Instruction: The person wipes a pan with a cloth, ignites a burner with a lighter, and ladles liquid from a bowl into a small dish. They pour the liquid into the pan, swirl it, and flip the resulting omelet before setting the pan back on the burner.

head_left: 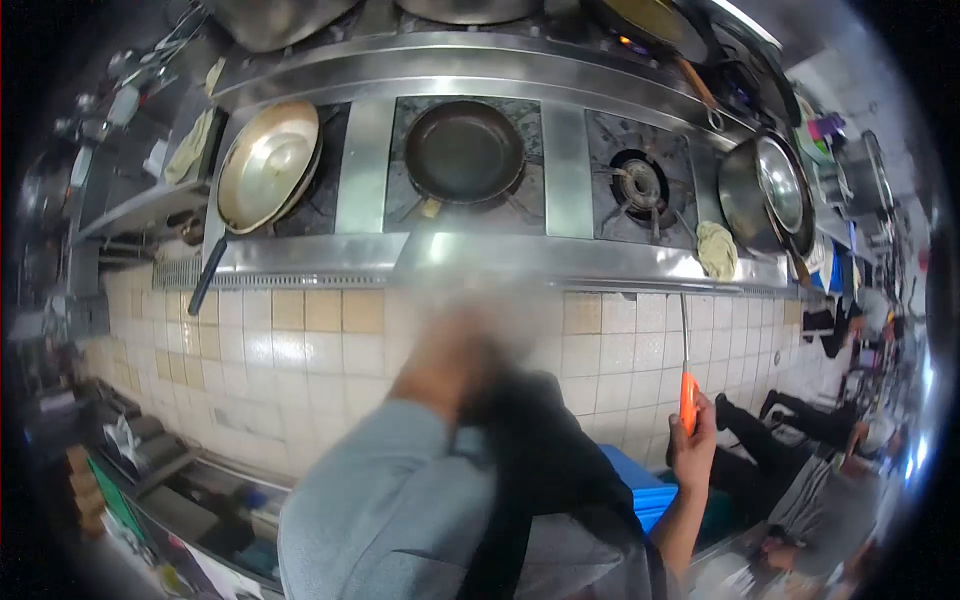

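My right hand [695, 445] is closed round the orange handle of a long-necked lighter [688, 400], low over the tiled floor at the right. Its thin metal stem points towards the stove's front edge. My left hand [470, 330] is raised in the middle of the view, smeared by blur, so its fingers cannot be made out. Beyond it, a dark frying pan [465, 152] sits on the middle burner. A bare gas burner [640, 185] is to the right, with no flame visible on it.
A worn pan [268, 165] sits tilted at the left, its black handle over the stove edge. A pot [750, 195] and a crumpled cloth [716, 250] are at the right. A flame [632, 44] shows at the back. Another person [830, 510] is at lower right.
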Demonstrator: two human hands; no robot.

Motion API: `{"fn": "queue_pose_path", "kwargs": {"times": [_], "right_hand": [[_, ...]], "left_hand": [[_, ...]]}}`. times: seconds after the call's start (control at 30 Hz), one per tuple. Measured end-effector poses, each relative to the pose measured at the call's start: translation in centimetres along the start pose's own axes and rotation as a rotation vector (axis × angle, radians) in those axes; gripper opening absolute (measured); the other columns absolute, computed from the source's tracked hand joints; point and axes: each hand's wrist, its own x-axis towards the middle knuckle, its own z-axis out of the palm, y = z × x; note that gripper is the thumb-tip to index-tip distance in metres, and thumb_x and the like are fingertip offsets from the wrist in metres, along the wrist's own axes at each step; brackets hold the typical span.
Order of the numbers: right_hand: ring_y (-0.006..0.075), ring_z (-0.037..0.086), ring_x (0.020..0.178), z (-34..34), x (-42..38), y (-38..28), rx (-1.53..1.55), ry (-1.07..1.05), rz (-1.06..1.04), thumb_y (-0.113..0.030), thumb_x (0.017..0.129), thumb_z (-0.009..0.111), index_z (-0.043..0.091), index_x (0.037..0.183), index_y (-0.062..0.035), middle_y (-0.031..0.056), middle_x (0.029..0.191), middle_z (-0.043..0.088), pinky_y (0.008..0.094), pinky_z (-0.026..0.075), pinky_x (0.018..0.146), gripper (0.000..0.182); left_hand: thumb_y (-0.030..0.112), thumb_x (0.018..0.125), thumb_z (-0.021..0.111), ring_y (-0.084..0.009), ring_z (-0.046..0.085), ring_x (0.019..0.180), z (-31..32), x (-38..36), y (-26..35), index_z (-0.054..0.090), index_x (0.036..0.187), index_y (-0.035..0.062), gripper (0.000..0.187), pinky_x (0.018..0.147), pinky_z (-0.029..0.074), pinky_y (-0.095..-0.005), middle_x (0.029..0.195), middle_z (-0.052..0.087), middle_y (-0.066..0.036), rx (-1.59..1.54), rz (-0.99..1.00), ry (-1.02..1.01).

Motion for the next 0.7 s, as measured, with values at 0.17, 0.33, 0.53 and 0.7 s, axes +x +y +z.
{"fn": "queue_pose_path", "kwargs": {"times": [0.17, 0.33, 0.53, 0.7], "right_hand": [[0.0184, 0.052, 0.109, -0.1, 5.0, -2.0, -0.122, -0.090, 0.039, 0.000, 0.082, 0.059, 0.046, 0.123, -0.0010, 0.0143, 0.122, 0.055, 0.0302, 0.038, 0.095, 0.043], [0.0178, 0.054, 0.105, 1.7, 6.7, -2.1, -0.229, -0.222, 0.021, -0.001, 0.081, 0.060, 0.047, 0.125, -0.0021, 0.0141, 0.119, 0.057, 0.0298, 0.040, 0.093, 0.046], [0.0249, 0.056, 0.111, 8.2, 11.0, -3.6, -0.175, -0.496, -0.154, -0.009, 0.083, 0.062, 0.046, 0.128, -0.0031, 0.0173, 0.122, 0.057, 0.0326, 0.042, 0.094, 0.048], [0.0311, 0.057, 0.107, 17.3, 15.6, -5.3, -0.169, -0.561, -0.262, -0.026, 0.084, 0.062, 0.047, 0.129, -0.0061, 0.0181, 0.118, 0.058, 0.0352, 0.043, 0.092, 0.051]], "left_hand": [[0.009, 0.078, 0.064, -0.0212, 0.065, 0.058, -1.3, 0.8, -0.7, 0.061, 0.080, -0.0024, 0.012, 0.051, 0.057, -0.0327, 0.069, 0.063, -0.013, -0.101, -0.069, -0.212], [0.013, 0.083, 0.064, -0.0255, 0.066, 0.085, -2.2, 2.5, -2.9, 0.058, 0.098, -0.0043, 0.024, 0.076, 0.056, -0.0386, 0.090, 0.064, -0.014, -0.608, -0.199, -0.648], [0.020, 0.086, 0.062, -0.0266, 0.064, 0.084, -4.3, -3.5, -3.0, 0.056, 0.107, 0.0011, 0.029, 0.073, 0.054, -0.0354, 0.097, 0.062, -0.012, -0.571, -0.036, -0.334], [0.027, 0.090, 0.055, -0.0277, 0.063, 0.089, -10.9, -9.9, -1.7, 0.052, 0.112, 0.0034, 0.032, 0.076, 0.052, -0.0385, 0.104, 0.060, -0.013, -0.659, 0.020, -0.220]]}}
